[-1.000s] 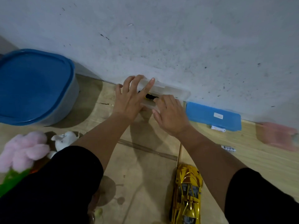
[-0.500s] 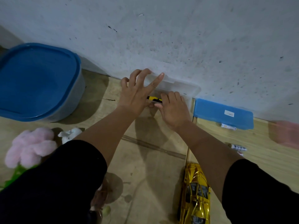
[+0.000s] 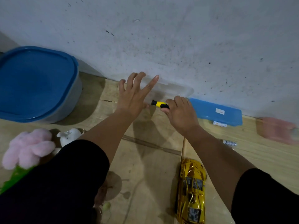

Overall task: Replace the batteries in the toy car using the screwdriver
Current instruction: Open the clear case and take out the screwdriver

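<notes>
Our right hand (image 3: 181,115) grips the screwdriver (image 3: 160,104), left hand (image 3: 134,96) spread empty; it could snag the clear box (image 3: 174,91).

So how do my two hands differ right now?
The right hand is curled around the yellow and black screwdriver, while the left hand holds nothing. The left hand's fingers are spread flat against the clear box; the right hand's are closed. The left reaches farther toward the wall. Both are bare.
</notes>
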